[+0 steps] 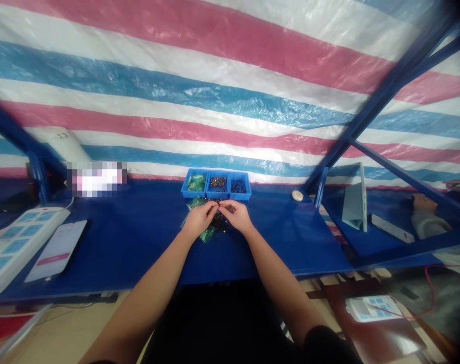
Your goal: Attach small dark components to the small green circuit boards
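My left hand (199, 218) and my right hand (235, 215) meet over the blue table (139, 237), fingertips pinched together on a small dark part I cannot make out. Under and between them lies a heap of small green circuit boards (206, 233) and dark bits. Just beyond stand three joined blue bins (216, 185): green boards in the left one, metallic pieces in the middle, dark pieces in the right.
A white power strip (13, 242) and a phone (57, 250) lie at the left. A small white round object (297, 195) sits right of the bins. Blue frame struts (381, 91) rise on both sides. Another person's hand (423, 205) works at the far right bench.
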